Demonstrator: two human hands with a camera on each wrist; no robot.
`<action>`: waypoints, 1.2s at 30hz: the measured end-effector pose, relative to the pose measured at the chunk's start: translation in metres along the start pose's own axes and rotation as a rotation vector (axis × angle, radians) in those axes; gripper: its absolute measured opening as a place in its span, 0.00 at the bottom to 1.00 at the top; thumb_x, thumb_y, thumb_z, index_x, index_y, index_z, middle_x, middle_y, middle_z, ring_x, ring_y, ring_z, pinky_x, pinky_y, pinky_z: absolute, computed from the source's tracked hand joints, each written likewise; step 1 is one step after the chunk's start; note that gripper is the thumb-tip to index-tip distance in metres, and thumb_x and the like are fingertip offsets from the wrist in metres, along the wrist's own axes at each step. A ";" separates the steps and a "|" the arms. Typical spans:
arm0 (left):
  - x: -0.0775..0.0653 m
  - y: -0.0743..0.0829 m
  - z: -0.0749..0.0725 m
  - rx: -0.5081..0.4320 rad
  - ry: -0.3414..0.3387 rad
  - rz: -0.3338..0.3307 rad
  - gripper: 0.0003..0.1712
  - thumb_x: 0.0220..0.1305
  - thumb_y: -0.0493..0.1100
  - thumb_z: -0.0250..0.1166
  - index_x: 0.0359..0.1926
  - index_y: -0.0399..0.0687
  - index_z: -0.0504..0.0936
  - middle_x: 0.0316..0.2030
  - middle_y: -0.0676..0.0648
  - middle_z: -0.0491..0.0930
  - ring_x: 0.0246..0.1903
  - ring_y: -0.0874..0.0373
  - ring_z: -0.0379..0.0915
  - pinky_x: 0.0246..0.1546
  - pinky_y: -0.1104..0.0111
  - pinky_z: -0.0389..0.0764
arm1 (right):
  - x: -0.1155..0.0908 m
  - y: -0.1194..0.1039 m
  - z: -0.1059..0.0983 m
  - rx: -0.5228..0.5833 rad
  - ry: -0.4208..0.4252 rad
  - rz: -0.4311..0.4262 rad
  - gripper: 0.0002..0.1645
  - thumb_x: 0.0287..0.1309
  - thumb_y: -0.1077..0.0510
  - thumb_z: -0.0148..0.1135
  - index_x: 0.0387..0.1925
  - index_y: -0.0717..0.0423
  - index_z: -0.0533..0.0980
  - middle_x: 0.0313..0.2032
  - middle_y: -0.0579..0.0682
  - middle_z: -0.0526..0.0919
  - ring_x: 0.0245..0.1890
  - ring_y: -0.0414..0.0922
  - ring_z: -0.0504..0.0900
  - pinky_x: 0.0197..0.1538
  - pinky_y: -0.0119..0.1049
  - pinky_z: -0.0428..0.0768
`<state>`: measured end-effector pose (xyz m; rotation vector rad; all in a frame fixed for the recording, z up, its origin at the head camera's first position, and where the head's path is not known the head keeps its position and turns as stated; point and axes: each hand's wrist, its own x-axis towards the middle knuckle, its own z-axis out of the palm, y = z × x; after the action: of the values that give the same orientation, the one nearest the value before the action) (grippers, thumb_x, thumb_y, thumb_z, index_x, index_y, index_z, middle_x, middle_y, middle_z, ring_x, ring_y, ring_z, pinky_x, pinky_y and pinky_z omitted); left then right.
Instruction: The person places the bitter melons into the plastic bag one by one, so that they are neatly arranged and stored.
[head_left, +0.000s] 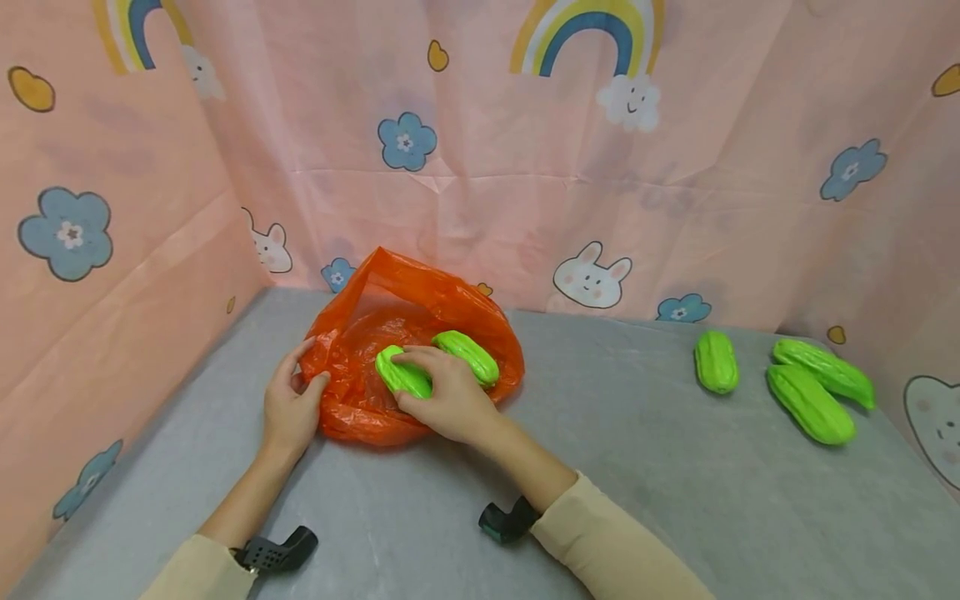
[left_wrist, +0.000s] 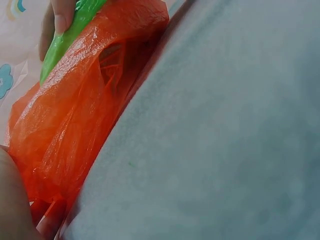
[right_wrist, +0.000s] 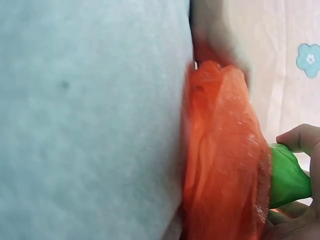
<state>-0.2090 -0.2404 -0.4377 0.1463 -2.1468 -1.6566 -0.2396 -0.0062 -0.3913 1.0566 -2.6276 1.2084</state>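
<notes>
Head: R fingers [head_left: 426, 359] grip grn veg [head_left: 402, 377]; L fingers [head_left: 294, 359] hold bag [head_left: 367, 423].

Plastic bag [head_left: 423, 277] is showing orange-red, reading darker inside. Two vegetables [head_left: 405, 375] within its opening are reading bright lime green; three loose vegetables [head_left: 812, 406] are matching that green. Tablecloth [head_left: 637, 500] is appearing plain grey, reading blue-green in both wrist views. Backdrop [head_left: 480, 208] is displaying pale pink, bearing rainbows [head_left: 588, 21] banded yellow, white and blue, blue flowers [head_left: 407, 142] with pale centres, white rabbits [head_left: 592, 282], white clouds [head_left: 630, 102] and yellow hearts [head_left: 438, 56]. Sleeves [head_left: 630, 550] are showing beige; wrist devices [head_left: 277, 554] are showing black.
</notes>
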 end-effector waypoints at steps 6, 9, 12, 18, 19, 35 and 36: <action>0.000 0.001 -0.001 0.021 0.005 0.000 0.31 0.70 0.32 0.56 0.73 0.45 0.67 0.68 0.39 0.71 0.45 0.76 0.74 0.41 0.87 0.77 | -0.001 0.001 0.005 -0.027 -0.008 -0.012 0.27 0.60 0.53 0.65 0.62 0.51 0.79 0.65 0.50 0.79 0.67 0.47 0.76 0.70 0.45 0.74; 0.002 0.001 0.000 0.021 0.002 0.005 0.31 0.70 0.32 0.56 0.73 0.45 0.68 0.68 0.39 0.71 0.45 0.75 0.75 0.41 0.86 0.77 | -0.001 0.002 0.004 -0.032 0.009 -0.017 0.27 0.60 0.54 0.66 0.61 0.51 0.79 0.65 0.50 0.79 0.66 0.48 0.77 0.69 0.45 0.74; 0.004 0.002 0.002 0.004 -0.012 0.007 0.31 0.70 0.32 0.56 0.73 0.45 0.67 0.68 0.39 0.71 0.44 0.75 0.75 0.41 0.86 0.78 | -0.001 0.003 0.002 -0.031 0.017 -0.015 0.27 0.59 0.54 0.66 0.61 0.51 0.79 0.65 0.50 0.79 0.66 0.49 0.76 0.70 0.46 0.74; 0.003 0.002 0.001 -0.023 0.001 0.000 0.31 0.70 0.31 0.55 0.72 0.44 0.68 0.66 0.38 0.72 0.42 0.75 0.76 0.39 0.85 0.79 | 0.000 0.003 0.002 -0.020 0.013 -0.016 0.27 0.59 0.54 0.66 0.61 0.51 0.79 0.65 0.50 0.79 0.67 0.48 0.76 0.70 0.46 0.73; 0.002 0.002 0.001 -0.024 0.005 0.000 0.31 0.69 0.31 0.55 0.72 0.44 0.69 0.66 0.38 0.73 0.42 0.74 0.75 0.39 0.85 0.79 | 0.000 0.003 0.002 -0.018 0.013 -0.017 0.27 0.59 0.54 0.66 0.61 0.51 0.79 0.65 0.50 0.79 0.67 0.48 0.76 0.70 0.46 0.73; 0.008 0.007 -0.007 -0.152 0.012 -0.089 0.25 0.72 0.33 0.55 0.68 0.44 0.75 0.50 0.52 0.77 0.28 0.70 0.70 0.27 0.81 0.75 | 0.002 0.005 0.004 -0.009 -0.008 0.005 0.27 0.60 0.54 0.66 0.62 0.50 0.78 0.65 0.51 0.79 0.67 0.49 0.76 0.70 0.46 0.73; 0.008 0.009 -0.008 -0.157 0.005 -0.105 0.24 0.72 0.34 0.55 0.67 0.44 0.75 0.47 0.55 0.78 0.27 0.70 0.70 0.26 0.80 0.75 | 0.003 0.005 0.003 -0.007 -0.007 0.009 0.27 0.60 0.54 0.66 0.62 0.50 0.78 0.65 0.50 0.79 0.67 0.48 0.76 0.70 0.46 0.74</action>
<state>-0.2120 -0.2474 -0.4252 0.2197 -2.0268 -1.8738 -0.2438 -0.0078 -0.3960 1.0509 -2.6423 1.1982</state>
